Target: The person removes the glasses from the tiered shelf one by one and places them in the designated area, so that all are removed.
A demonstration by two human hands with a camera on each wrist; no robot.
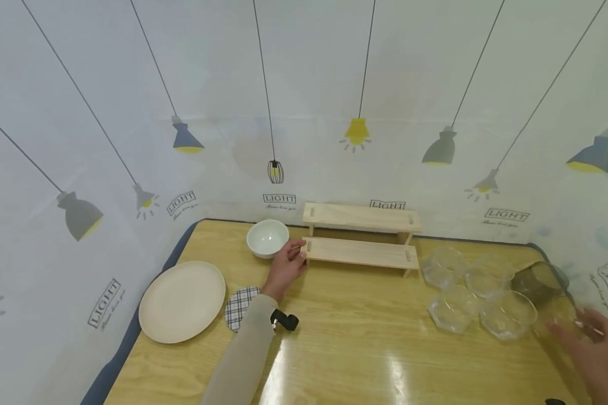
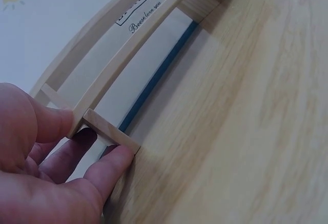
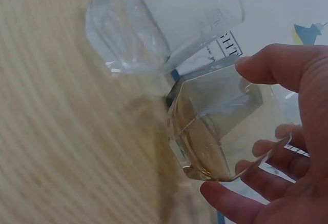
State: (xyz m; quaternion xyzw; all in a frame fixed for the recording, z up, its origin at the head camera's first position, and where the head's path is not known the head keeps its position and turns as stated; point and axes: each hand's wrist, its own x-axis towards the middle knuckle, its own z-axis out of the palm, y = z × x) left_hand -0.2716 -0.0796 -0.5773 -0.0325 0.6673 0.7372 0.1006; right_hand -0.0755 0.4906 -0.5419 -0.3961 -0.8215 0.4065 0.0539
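My left hand (image 1: pixel 286 269) pinches the left end of the lower board of a two-step wooden shelf (image 1: pixel 360 253). In the left wrist view the thumb lies on the board's corner, with fingers at the shelf's leg (image 2: pixel 110 129). My right hand (image 1: pixel 600 343), at the table's right side, holds a clear faceted glass (image 3: pixel 205 131). Seen from the right wrist, the thumb is at its rim and the fingers curl along the other side; the glass is tilted. Close to it stands another clear glass (image 3: pixel 128 29).
Several clear glasses (image 1: pixel 509 316) are grouped right of the shelf, with a dark tinted glass (image 1: pixel 539 283) behind. A white bowl (image 1: pixel 267 238) stands by my left hand. A cream oval plate (image 1: pixel 182 302) and a checked coaster (image 1: pixel 239 306) lie at left. A printed curtain (image 1: pixel 324 112) surrounds the table.
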